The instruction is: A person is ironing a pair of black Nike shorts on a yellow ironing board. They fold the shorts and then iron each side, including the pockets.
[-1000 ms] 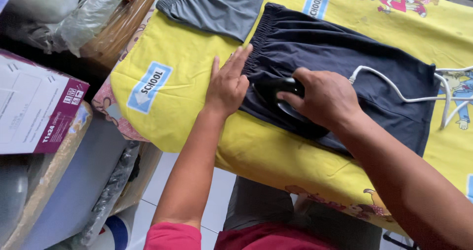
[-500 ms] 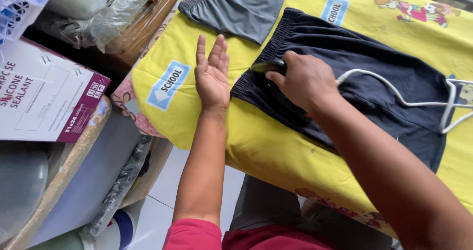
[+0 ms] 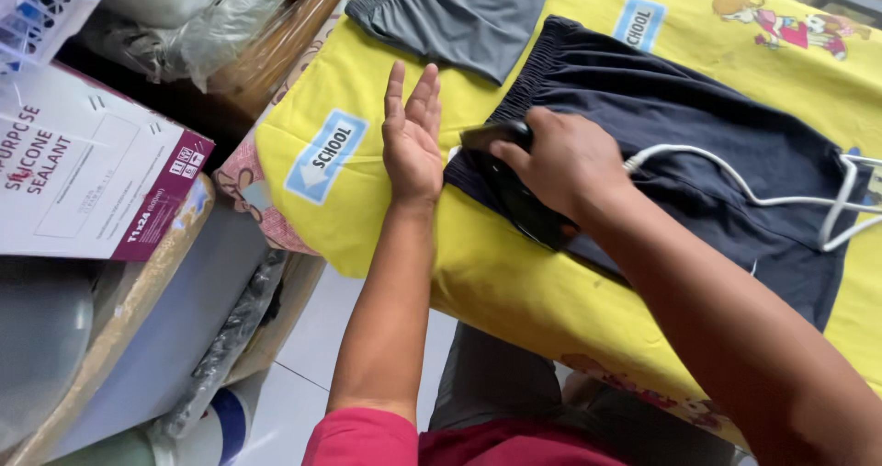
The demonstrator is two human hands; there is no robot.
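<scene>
A pair of dark navy shorts [image 3: 698, 126] lies flat on a yellow printed cloth [image 3: 514, 282] covering the ironing surface. My right hand [image 3: 565, 158] grips the handle of a black iron [image 3: 514, 199] that rests on the shorts' near left edge. A white cord [image 3: 763, 176] runs from the iron to the right. My left hand [image 3: 412, 135] lies flat on the yellow cloth just left of the shorts, fingers together and pointing away, holding nothing.
A grey pair of shorts [image 3: 450, 11] lies at the far end of the cloth. To the left stand a white and maroon cardboard box [image 3: 87, 176], a white plastic basket [image 3: 46, 11], plastic bags [image 3: 202, 25] and a wooden board edge [image 3: 119, 337].
The iron has slid left along the shorts toward their left edge. My left hand moved off the shorts onto the bare yellow cloth.
</scene>
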